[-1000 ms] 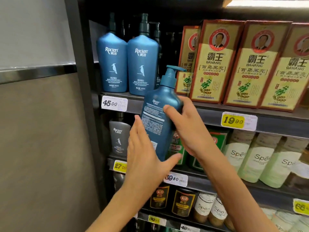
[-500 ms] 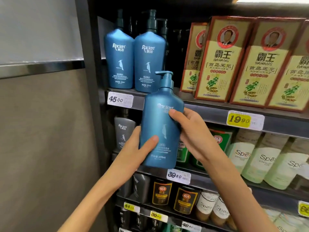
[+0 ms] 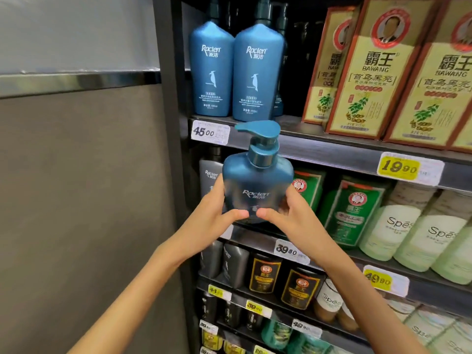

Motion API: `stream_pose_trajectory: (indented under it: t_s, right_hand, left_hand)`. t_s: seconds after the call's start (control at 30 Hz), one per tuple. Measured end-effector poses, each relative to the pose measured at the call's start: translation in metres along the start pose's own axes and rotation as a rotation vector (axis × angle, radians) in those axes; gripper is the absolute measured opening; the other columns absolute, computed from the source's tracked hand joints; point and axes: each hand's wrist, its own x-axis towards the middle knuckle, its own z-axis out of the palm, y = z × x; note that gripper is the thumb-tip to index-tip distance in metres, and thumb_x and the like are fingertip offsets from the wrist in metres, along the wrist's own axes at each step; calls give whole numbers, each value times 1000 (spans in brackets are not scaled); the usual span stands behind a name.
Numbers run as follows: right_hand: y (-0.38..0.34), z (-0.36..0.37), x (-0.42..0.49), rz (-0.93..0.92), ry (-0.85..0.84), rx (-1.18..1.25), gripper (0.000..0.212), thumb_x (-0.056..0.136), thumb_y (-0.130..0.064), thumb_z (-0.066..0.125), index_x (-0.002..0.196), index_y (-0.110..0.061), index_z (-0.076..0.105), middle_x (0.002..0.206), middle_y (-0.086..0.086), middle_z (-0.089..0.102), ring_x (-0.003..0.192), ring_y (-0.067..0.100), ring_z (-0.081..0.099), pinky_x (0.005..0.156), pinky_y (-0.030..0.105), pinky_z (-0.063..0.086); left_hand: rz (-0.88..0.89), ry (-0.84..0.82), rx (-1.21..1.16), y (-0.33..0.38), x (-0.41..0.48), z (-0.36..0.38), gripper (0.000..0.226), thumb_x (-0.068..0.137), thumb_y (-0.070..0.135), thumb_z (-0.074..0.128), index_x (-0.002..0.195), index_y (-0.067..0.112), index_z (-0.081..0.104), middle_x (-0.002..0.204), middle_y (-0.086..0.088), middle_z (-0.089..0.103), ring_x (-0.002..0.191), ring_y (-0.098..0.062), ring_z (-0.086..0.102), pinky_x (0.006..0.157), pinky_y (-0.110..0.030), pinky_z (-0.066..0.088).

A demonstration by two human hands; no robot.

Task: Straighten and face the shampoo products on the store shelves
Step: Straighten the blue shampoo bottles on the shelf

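Teal-blue plastic pump bottle of shampoo, held upright in the air before the shelves, printed logo toward the viewer. A second ago it leaned and showed its back label. The left hand grasps it at 8 o'clock and the right hand at 4 o'clock, thumbs nearly meeting on the front. At 12 o'clock, two matching blue bottles stand faced on the dark metal shelf; at 2 o'clock, yellow-and-red cardboard boxes. Judgement: the turning is done; placing it beside its matches remains.
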Motion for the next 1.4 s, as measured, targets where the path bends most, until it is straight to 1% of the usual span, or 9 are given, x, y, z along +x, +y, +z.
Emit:
stream_pose_trajectory:
  t_s: [0.1, 0.2, 0.4, 0.63, 0.77, 0.9, 1.1, 1.2, 1.4]
  right_hand:
    - [3, 2, -1, -47, 6, -49, 48, 84, 0, 64, 112, -34, 46, 102, -37, 60, 103, -12, 56, 86, 5, 41]
    - [-2, -1, 0, -35, -30, -27, 50, 82, -2, 68, 113, -36, 48, 106, -29, 62, 105, -9, 56, 85, 8, 44]
    - [-38, -7, 4, 211, -128, 152, 40, 64, -46, 69, 95, -21, 69, 95, 0, 74, 84, 9, 70, 70, 24, 55]
    - [-57, -3, 15, 439, -251, 431, 45, 66, -45, 71, 103, -20, 67, 109, 6, 72, 105, 23, 66, 96, 42, 50]
    - [-50, -4, 2, 376, -251, 464, 33, 76, -44, 63, 98, -22, 71, 107, 1, 72, 100, 15, 68, 89, 33, 54]
    - [-45, -8, -6, 193, -61, 533, 46, 77, -30, 61, 119, -10, 59, 114, 5, 70, 102, 16, 66, 82, 25, 55]
    - [-57, -31, 25, -59, 388, 446, 37, 81, -20, 62, 115, -8, 57, 112, 7, 69, 96, 11, 68, 75, 20, 54]
    - [-62, -48, 46, -99, 500, 320, 26, 90, -11, 59, 116, -7, 56, 110, 5, 68, 97, 13, 67, 78, 24, 54]
    - [-66, -66, 75, -100, 590, 109, 21, 91, -14, 60, 111, -13, 54, 113, 8, 65, 105, 23, 63, 94, 44, 50]
  left_hand:
    - [28, 26, 58, 0, -5, 2, 52, 78, 31, 56, 125, 39, 34, 117, 38, 48, 114, 10, 46, 96, -11, 38]
    - [8, 33, -2, 1, -10, 2, 52, 80, 20, 59, 124, 39, 38, 116, 35, 52, 114, 7, 49, 96, -16, 40]
    - [-122, 63, -356, 34, -18, -5, 44, 77, 35, 65, 117, 20, 56, 110, 8, 69, 100, -10, 66, 76, -19, 52]
    - [-423, -41, -540, 72, -22, -16, 53, 83, 47, 54, 126, 16, 56, 123, -4, 63, 119, -23, 56, 108, -46, 34]
    - [-376, 25, -401, 75, -25, -10, 50, 79, 37, 68, 122, 15, 55, 114, -3, 69, 103, -17, 66, 86, -32, 55]
    - [-212, 200, -285, 77, -7, 4, 48, 69, 35, 73, 111, 17, 58, 104, 4, 71, 94, -6, 67, 71, -17, 53]
    - [8, 254, -52, 87, 66, 22, 38, 87, 15, 62, 123, 8, 53, 122, -6, 62, 112, -17, 59, 100, -35, 44]
    - [55, 312, 132, 91, 96, 24, 40, 85, 20, 65, 123, 11, 55, 121, -5, 61, 109, -14, 58, 93, -19, 43]
    - [114, 422, 117, 92, 130, 30, 40, 84, 11, 66, 122, 10, 57, 119, -6, 61, 99, -9, 58, 75, 4, 36]
